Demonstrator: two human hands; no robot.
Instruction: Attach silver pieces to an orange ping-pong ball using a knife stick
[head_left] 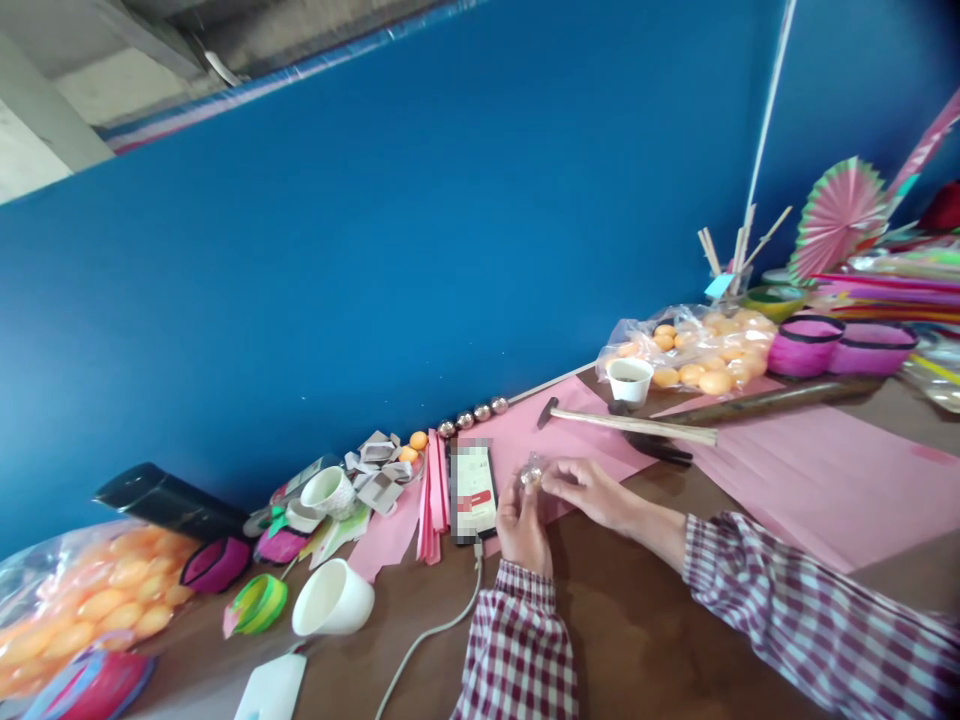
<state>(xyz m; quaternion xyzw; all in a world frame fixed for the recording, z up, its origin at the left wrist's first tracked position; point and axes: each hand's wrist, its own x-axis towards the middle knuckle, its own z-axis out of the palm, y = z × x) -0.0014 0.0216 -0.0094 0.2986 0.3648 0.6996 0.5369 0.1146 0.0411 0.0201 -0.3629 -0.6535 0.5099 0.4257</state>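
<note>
Between the fingertips of both hands is a small shiny silver ball (532,472), with what looks like clear wrapping at its top. My left hand (523,522) holds it from below and the left, fingers closed. From the right, my right hand (589,490) pinches at its side with thumb and forefinger. Just left of my left hand lies a phone (473,492) with a lit screen and a white cable (439,628). Several metal balls (482,412) stand in a row behind the phone. Pink paper (525,430) lies under and behind the hands.
A hammer (637,424) and a dark tool (750,403) lie beyond my right hand, near a small white cup (630,381) and bagged orange balls (712,350). At left are a white cup (333,598), a green roll (259,603) and another bag of orange balls (105,590). A blue partition (390,230) rises behind.
</note>
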